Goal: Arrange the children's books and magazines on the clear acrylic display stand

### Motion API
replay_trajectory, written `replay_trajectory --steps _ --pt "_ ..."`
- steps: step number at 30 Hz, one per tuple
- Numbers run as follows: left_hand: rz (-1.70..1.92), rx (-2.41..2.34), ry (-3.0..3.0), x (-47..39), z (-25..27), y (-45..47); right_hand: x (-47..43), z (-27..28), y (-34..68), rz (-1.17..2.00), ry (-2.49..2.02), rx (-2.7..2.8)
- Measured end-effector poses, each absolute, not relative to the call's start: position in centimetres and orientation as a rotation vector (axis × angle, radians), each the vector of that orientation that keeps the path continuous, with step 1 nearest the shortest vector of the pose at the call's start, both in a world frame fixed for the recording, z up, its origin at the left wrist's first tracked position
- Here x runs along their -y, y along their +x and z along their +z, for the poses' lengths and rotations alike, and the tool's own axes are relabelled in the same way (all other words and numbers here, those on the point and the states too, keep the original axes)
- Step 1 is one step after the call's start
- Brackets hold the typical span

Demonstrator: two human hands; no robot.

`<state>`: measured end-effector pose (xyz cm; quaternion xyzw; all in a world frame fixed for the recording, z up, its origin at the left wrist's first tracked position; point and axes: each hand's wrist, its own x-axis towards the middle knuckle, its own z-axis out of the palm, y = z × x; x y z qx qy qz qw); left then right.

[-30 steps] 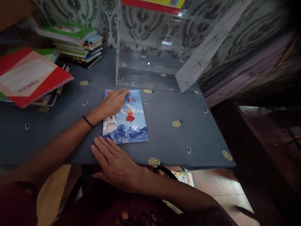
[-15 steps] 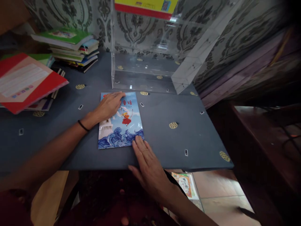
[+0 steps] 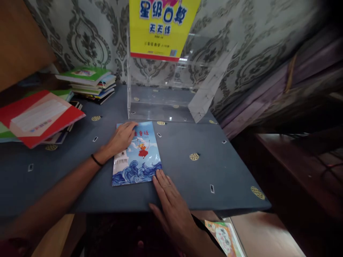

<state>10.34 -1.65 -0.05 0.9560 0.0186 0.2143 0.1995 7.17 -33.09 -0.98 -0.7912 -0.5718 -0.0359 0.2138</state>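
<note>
A thin blue picture book (image 3: 143, 166) lies flat on the grey-blue tablecloth (image 3: 182, 185), its cover showing waves, a figure in red and red characters. Across its upper left part rests my left hand (image 3: 123, 136), fingers stretched out, with a black band around the wrist. The fingertips of my right hand (image 3: 171, 200) touch the book's lower right corner, its fingers laid flat and the thumb apart. Neither hand grips the book. Part of the title and the left side of the cover are hidden under my left hand.
Behind the book stands a clear acrylic rack (image 3: 160, 112) holding a yellow book (image 3: 160, 39). To the left are a stack of books (image 3: 91, 84) and a red booklet (image 3: 43, 116) on a pile. Below the table's front edge lies another book (image 3: 223, 237).
The view has tilted upward, so more of the yellow book shows and the table sits lower in the picture. Both hands keep their places on the picture book.
</note>
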Motion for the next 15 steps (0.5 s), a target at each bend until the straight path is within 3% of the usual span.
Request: replay_trajectory --steps 10,15 --pt "0.564 -0.482 2.732 0.7 -0.9 4.7 33.0 -1.2 7.1 -0.128 -2.168 1.574" --pt "0.569 -0.462 2.643 1.6 -0.7 2.9 33.0 -1.4 7.3 -0.145 -2.169 1.573"
